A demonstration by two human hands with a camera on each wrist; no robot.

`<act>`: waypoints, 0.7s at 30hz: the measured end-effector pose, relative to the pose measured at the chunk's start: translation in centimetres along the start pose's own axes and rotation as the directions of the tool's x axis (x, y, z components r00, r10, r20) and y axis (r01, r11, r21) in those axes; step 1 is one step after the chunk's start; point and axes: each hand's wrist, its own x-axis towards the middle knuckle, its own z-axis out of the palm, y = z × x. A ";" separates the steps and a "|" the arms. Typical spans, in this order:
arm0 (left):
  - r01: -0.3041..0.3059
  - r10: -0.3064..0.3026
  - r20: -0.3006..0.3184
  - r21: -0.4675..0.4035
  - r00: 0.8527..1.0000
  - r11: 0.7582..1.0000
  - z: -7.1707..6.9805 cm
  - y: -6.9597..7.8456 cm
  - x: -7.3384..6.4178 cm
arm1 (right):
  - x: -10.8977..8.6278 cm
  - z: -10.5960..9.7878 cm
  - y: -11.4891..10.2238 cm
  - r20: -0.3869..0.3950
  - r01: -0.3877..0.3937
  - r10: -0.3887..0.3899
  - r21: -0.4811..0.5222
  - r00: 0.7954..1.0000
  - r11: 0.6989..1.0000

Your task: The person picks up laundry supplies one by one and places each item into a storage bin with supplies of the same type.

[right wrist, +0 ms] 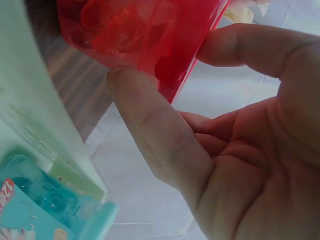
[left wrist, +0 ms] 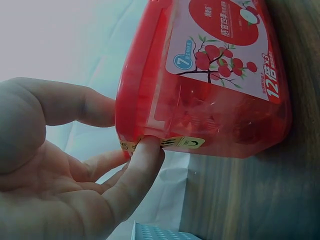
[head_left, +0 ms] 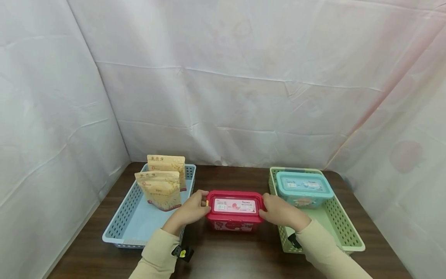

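A red lidded box of laundry pods [head_left: 235, 206] stands on the dark wooden table between my hands. My left hand [head_left: 191, 209] grips its left end, thumb at the lid's rim and fingers against the end wall. At the opposite end my right hand [head_left: 283, 211] pinches the rim in the same way. Through the translucent wall of the red box [left wrist: 225, 117], red pods show in the left wrist view. Close beside my right hand is a green basket [head_left: 343, 223], which holds a turquoise lidded box [head_left: 304, 186] of similar shape.
On the left, a blue basket [head_left: 134, 223] holds two yellow pouches, the front one [head_left: 160, 190] leaning before the rear one [head_left: 167, 162]. White cloth [head_left: 223, 100] hangs behind the table [head_left: 223, 255] and along both sides.
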 end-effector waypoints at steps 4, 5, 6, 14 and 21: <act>0.004 -0.004 -0.002 0.017 1.000 1.000 0.0 0.0 0.0 | 0.0 -0.1 0.6 0.009 0.022 -0.023 0.049 1.000 0.999; 0.004 -0.004 -0.003 0.023 1.000 1.000 0.0 0.0 0.0 | -0.1 -0.1 0.8 0.014 0.027 -0.028 0.067 1.000 0.997; 0.010 -0.010 -0.003 0.025 1.000 1.000 0.0 0.0 -0.1 | -0.1 -0.1 1.0 0.019 0.032 -0.033 0.087 0.999 0.996; 0.090 -0.089 0.012 -0.077 0.996 0.993 -0.2 -0.6 -0.4 | -0.3 0.0 2.9 0.095 0.041 -0.075 0.325 0.993 0.945; 0.127 -0.105 0.100 -0.246 0.989 0.961 -0.5 -1.6 -0.4 | 0.7 -0.1 4.3 0.214 -0.076 -0.085 0.647 0.973 0.759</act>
